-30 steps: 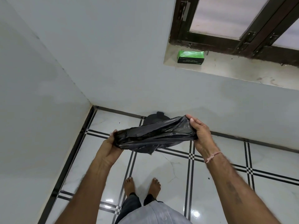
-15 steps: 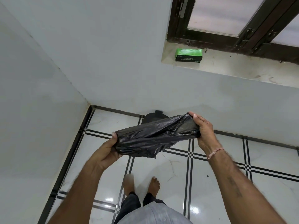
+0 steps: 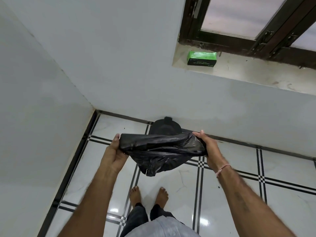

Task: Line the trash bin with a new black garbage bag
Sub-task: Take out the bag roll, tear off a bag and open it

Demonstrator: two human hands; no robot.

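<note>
Black plastic, the garbage bag (image 3: pixel 162 151) stretches crumpled between both hands, its long axis left to right, just in front of the trash bin (image 3: pixel 165 128). Left hand (image 3: pixel 114 153) and right hand (image 3: pixel 209 149) each pinch one end; the right looks nearer the bin.

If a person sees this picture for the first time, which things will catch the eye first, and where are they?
First, the crumpled black garbage bag in the centre, stretched between the left hand and right hand above the tiled floor. Next, the green box on the window ledge, upper right. Behind the bag, the dark trash bin stands against the wall.
</note>
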